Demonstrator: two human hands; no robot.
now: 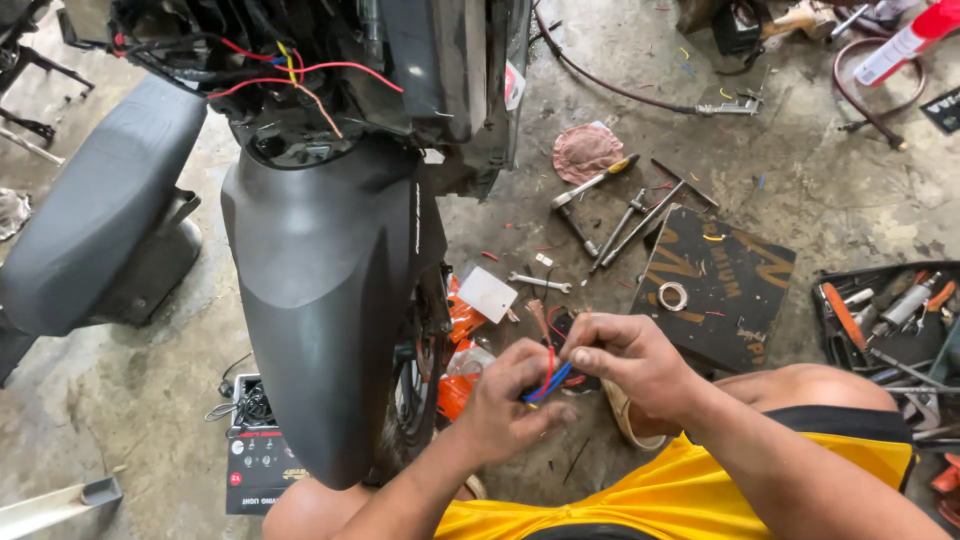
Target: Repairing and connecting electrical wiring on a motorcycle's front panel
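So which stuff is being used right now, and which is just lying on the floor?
In use:
left hand
right hand
red and blue wires, pinched between both hands' fingers

Lying about:
spanner
screwdrivers
tape roll on a black board
tool tray
pink rag

We see matt black plastic on the fender (pixel 330 290), glossy plastic insulation on the wires (pixel 548 382), bare shiny metal wrenches (pixel 630 225), rough stained concrete floor (pixel 130 390).
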